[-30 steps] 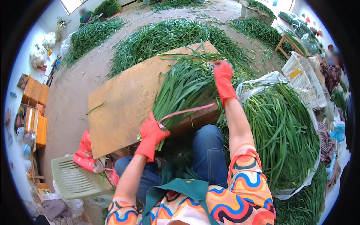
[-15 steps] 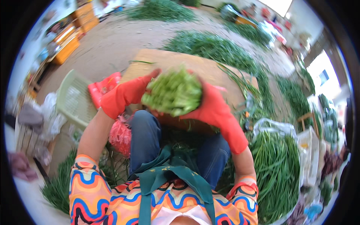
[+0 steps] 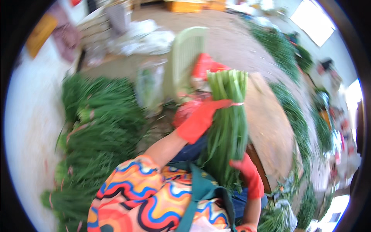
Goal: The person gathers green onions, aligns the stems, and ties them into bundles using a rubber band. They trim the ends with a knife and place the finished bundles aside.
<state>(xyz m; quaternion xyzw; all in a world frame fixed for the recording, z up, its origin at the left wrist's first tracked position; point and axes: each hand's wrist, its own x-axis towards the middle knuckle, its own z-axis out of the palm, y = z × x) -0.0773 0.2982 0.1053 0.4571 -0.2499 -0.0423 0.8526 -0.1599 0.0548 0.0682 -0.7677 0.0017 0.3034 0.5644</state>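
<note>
A bunch of garlic chives (image 3: 227, 131) stands upright before me, pale cut stems at the top and long dark leaves hanging down. A thin pink tie (image 3: 236, 104) circles it below the stem ends. My left hand (image 3: 206, 114), in a red rubber glove, is closed around the bunch at the tie. Lower down, my right hand (image 3: 247, 170), gloved alike, holds the leafy part from the right side; its thumb shows, and the other fingers are mostly hidden. Behind the bunch is a low wooden board (image 3: 266, 127).
Tied chive bunches (image 3: 104, 127) lie stacked on the floor at left. A pale green plastic chair (image 3: 188, 62), red boots (image 3: 205, 65) and a clear plastic bag (image 3: 150, 87) are beyond. Loose chives (image 3: 290, 112) lie heaped past the board. A white wall (image 3: 31, 127) bounds the left.
My view has swung left, bringing the stacked bunches into sight. The chive bunch has turned from stem ends facing me to upright, and my right hand has moved down along its leaves.
</note>
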